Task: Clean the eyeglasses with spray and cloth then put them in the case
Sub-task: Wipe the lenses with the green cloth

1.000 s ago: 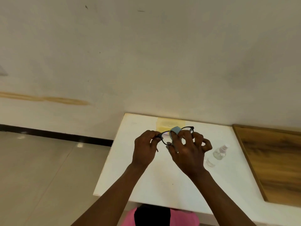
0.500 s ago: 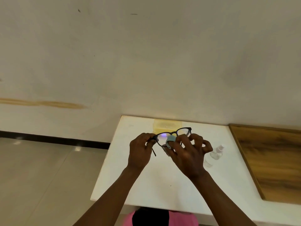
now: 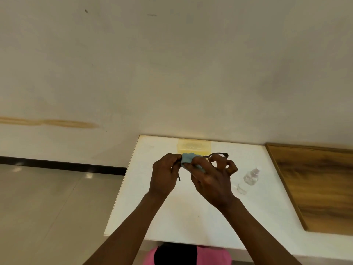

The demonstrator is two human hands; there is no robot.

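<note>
Hands meet just below the middle of the frame, above the white table [image 3: 145, 207]. My left hand [image 3: 165, 176] curls round the left end of the eyeglasses [image 3: 217, 155], fingers closed on the frame there; one dark arm of the glasses hangs down below that hand. My right hand [image 3: 212, 180] pinches a light blue cloth [image 3: 188, 159] between thumb and forefinger and holds it against the left lens, so the cloth covers that half of the glasses. The other fingers of this hand are bent and spread, holding nothing that I can see. Only the right part of the dark frame shows clear, sticking out past my right fingers toward the upper right.

A small clear spray bottle [image 3: 249, 179] lies on its side on the table to the right of my hands, well apart from them, its cap pointing up and to the right. A pale yellow flat thing [image 3: 194, 146] sits at the far edge of the table against the wall [image 3: 172, 73], just above the glasses in the picture; I cannot tell whether it is the case. A wooden board [image 3: 321, 186] fills the right side of the frame beside the white top. Grey floor tiles [image 3: 47, 207] and a dark skirting line [image 3: 63, 165] take the lower left. At the bottom edge I see pink and black clothing [image 3: 210, 257].
</note>
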